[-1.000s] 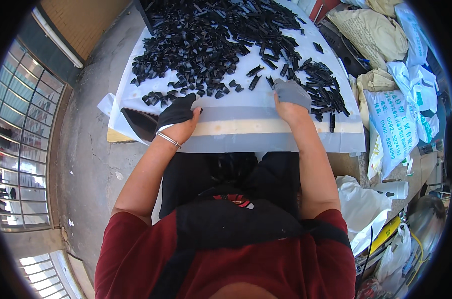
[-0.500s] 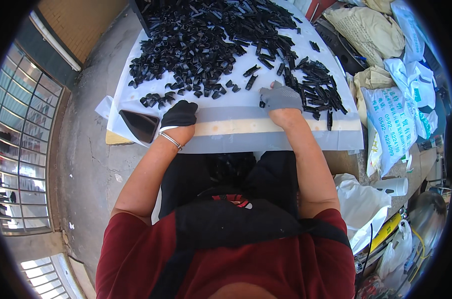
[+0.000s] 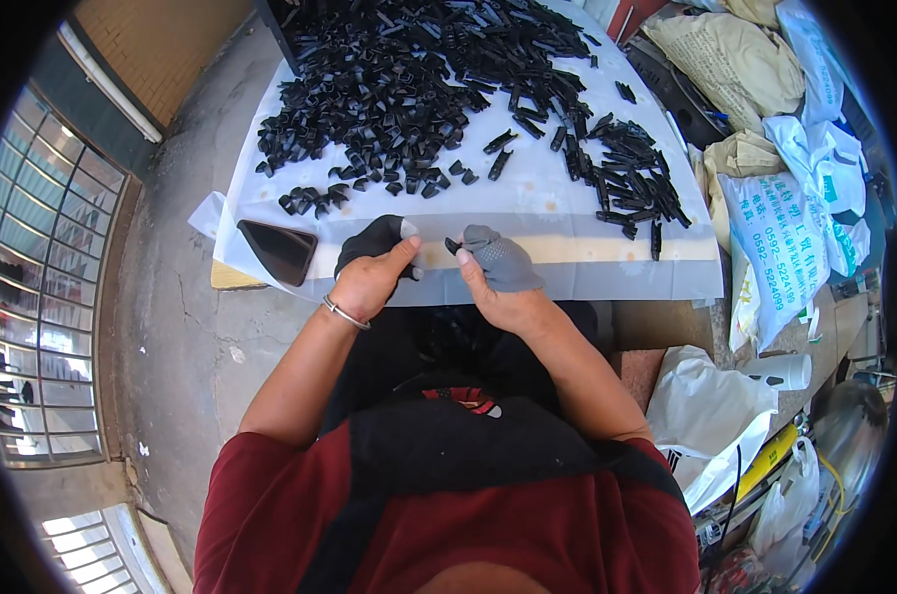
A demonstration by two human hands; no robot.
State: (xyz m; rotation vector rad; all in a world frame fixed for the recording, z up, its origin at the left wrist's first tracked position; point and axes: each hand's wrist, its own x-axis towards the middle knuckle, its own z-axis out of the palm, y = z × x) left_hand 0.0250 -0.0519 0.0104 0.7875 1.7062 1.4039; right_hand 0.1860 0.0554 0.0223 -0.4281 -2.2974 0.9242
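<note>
My right hand [image 3: 500,265], in a grey dotted glove with a bare thumb, pinches a small black plastic piece [image 3: 452,245] whose end sticks out toward the left. Facing it across a small gap is my left hand [image 3: 374,259], in a black glove with bare fingertips. Its fingers are curled in, and whatever they hold is hidden. Both hands are over the table's near edge. Beyond them lie a heap of short curved black plastic pieces [image 3: 394,134] and, to the right, a pile of long narrow black plastic pieces [image 3: 626,173].
A dark phone [image 3: 278,250] lies left of my left hand on the white table covering [image 3: 557,223]. Full sacks [image 3: 770,238] crowd the right side. A white plastic bag [image 3: 706,401] is beside my right elbow. A barred window [image 3: 43,297] stands at the left.
My right hand has come left and nearer from the long pieces with a black piece in it. My left hand has moved right and nearer, so the two hands now almost meet.
</note>
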